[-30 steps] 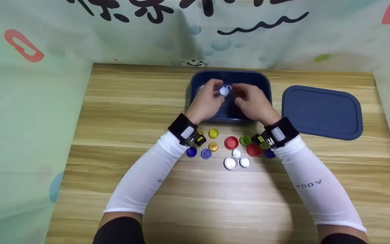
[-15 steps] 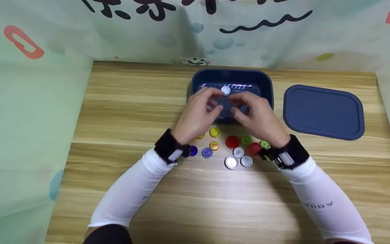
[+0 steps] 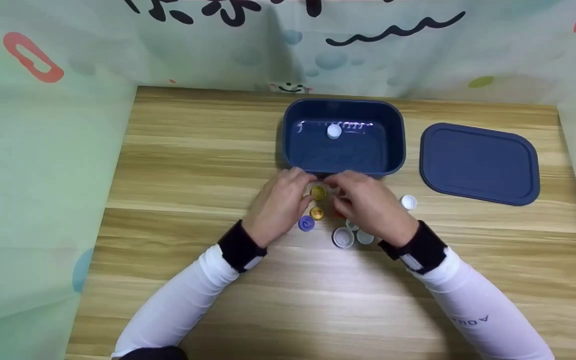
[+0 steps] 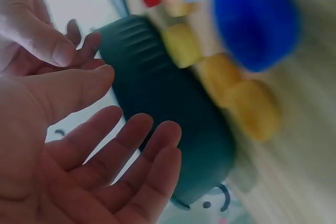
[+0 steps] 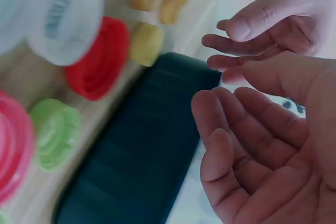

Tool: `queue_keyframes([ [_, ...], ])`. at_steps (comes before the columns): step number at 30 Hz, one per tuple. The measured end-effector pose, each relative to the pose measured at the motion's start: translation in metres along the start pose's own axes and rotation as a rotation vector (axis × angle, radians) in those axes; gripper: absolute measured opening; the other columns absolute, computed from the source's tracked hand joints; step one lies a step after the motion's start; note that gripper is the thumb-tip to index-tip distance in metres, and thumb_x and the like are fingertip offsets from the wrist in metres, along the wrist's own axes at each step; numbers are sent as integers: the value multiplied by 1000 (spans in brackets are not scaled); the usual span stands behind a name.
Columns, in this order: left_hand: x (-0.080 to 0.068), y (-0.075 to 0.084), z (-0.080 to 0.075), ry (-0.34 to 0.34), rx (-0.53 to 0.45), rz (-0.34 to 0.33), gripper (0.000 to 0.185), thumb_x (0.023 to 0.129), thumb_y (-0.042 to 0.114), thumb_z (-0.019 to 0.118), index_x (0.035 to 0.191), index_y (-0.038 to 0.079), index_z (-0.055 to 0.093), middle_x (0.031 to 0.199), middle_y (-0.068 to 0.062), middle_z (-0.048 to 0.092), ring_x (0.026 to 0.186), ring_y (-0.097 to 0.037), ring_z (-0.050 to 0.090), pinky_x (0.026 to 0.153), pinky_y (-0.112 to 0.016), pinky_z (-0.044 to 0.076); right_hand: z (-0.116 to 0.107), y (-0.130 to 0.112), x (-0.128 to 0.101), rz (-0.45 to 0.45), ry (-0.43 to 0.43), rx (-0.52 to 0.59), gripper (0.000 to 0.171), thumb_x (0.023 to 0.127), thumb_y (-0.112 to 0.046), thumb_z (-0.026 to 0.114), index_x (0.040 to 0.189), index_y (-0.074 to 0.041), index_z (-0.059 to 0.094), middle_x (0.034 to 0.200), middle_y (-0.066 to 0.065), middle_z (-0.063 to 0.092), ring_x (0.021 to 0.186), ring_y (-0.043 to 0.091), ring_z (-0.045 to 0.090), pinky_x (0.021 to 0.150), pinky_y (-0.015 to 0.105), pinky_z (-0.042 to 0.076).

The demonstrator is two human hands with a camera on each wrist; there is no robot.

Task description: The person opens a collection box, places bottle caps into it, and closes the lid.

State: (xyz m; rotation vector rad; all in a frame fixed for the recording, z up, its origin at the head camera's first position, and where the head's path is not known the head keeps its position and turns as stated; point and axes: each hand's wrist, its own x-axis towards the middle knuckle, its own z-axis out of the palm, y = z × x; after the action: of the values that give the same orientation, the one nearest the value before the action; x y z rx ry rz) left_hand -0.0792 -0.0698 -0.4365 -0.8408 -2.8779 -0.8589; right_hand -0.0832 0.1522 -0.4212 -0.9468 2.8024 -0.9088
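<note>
L hand (image 3: 280,205) & R hand (image 3: 368,207): fingers relaxed, holding nothing, over bottle caps (image 3: 317,193); blue tub (image 3: 288,145) just beyond fingertips.

1. The tabletop (image 3: 178,150) looks like light wood with a striped grain and a smooth, slightly shiny finish.
2. The dark blue box (image 3: 292,150) seems to be plastic; its inside is glossy and reflects light.
3. The blue lid (image 3: 478,162) looks like matt plastic.
4. The bottle caps (image 3: 340,237) are smooth plastic, some with ribbed sides.
5. The sleeves (image 3: 468,300) are white stretchy cloth.
6. The backdrop (image 3: 43,150) is printed cloth with soft folds.
</note>
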Motion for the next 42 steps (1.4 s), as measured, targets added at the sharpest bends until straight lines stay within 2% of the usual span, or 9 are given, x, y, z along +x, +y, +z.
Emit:
queue_keyframes([
  [6, 0, -7, 21, 2, 197, 46, 35, 93, 12, 81, 126, 4, 71, 115, -10, 70, 104, -29, 65, 93, -42, 54, 22, 6, 1, -54, 5, -156, 30, 91, 3, 74, 120, 2, 71, 106, 15, 74, 97, 32, 70, 87, 46, 59],
  [11, 2, -10, 33, 34, 308, 60, 16, 97, 10, 73, 111, 4, 74, 104, -9, 69, 94, -29, 63, 86, -43, 54, 37, 9, 3, -72, 35, -290, 18, 95, -2, 74, 112, 1, 70, 97, 15, 71, 90, 33, 70, 81, 46, 60],
  [15, 5, -10, 37, 40, 354, 56, 10, 99, 9, 69, 105, 3, 74, 102, -10, 68, 94, -29, 60, 85, -42, 55, 43, 11, 5, -69, 59, -332, 15, 95, -4, 76, 107, 1, 70, 92, 14, 69, 87, 34, 68, 79, 46, 59],
  [21, 7, -10, 40, 29, 365, 39, 10, 100, 9, 69, 104, 2, 75, 104, -10, 68, 96, -29, 60, 85, -42, 56, 48, 13, 7, -70, 79, -334, 12, 95, -7, 78, 100, 1, 70, 89, 13, 66, 85, 33, 66, 76, 46, 58],
  [28, 6, -7, 39, 33, 371, 51, 10, 100, 7, 67, 104, 3, 75, 102, -10, 67, 93, -29, 59, 81, -41, 56, 49, 14, 7, -30, 45, -301, 8, 95, -4, 77, 97, 0, 70, 91, 12, 64, 89, 32, 65, 75, 46, 57],
  [33, 3, -3, 33, 40, 353, 61, 9, 99, 9, 70, 103, 2, 74, 99, -10, 65, 92, -29, 58, 84, -42, 55, 43, 9, 5, -24, 19, -266, 11, 95, -5, 78, 102, 0, 71, 94, 11, 66, 91, 30, 64, 79, 43, 57],
  [37, 1, 3, 23, 46, 330, 66, 13, 97, 12, 75, 104, 1, 73, 99, -10, 64, 93, -29, 56, 87, -42, 53, 34, 2, 3, -17, 17, -226, 22, 93, -8, 82, 110, 0, 72, 97, 11, 67, 93, 28, 64, 81, 41, 57],
  [42, -2, 10, 10, 50, 247, 47, 16, 96, 11, 77, 105, 0, 71, 100, -10, 63, 94, -29, 56, 86, -41, 53, 20, -7, 2, -21, 36, -150, 33, 92, -10, 85, 121, -1, 71, 105, 10, 69, 97, 25, 65, 86, 39, 58],
])
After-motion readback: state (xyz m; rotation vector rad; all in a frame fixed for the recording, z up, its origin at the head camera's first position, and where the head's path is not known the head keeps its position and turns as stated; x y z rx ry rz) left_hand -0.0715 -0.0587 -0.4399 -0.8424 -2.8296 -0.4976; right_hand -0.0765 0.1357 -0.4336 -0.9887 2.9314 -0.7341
